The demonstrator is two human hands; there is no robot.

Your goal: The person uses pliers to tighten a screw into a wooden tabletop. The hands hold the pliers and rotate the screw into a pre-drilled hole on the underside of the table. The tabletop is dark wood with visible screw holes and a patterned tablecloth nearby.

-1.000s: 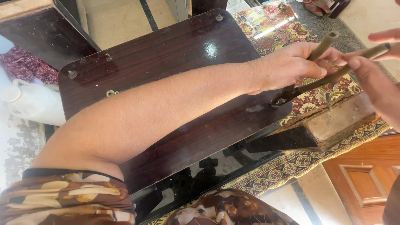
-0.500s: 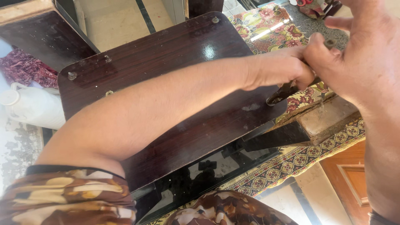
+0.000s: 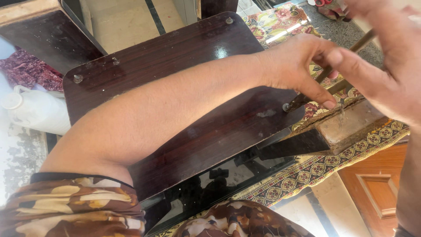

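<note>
My left arm reaches across a dark brown wooden board (image 3: 175, 87) that has screw heads at its corners. At the board's right edge my left hand (image 3: 298, 66) pinches a thin olive stick (image 3: 365, 40), its index finger pressing down beside a second olive stick (image 3: 307, 98) that lies by a corner screw. My right hand (image 3: 388, 79) is close to the camera at the right, its thumb and fingers closed on the upper stick. The stick ends are hidden between the two hands.
A flower-patterned cloth (image 3: 280, 22) covers the surface under the board's right side, with a worn wooden block (image 3: 351, 127) on it. A white plastic jug (image 3: 30, 109) stands at the left. A brown door panel (image 3: 377, 188) is at the lower right.
My right hand came in from the right, passed close before the camera, and now meets my left hand on the sticks. My left arm has stayed across the board.
</note>
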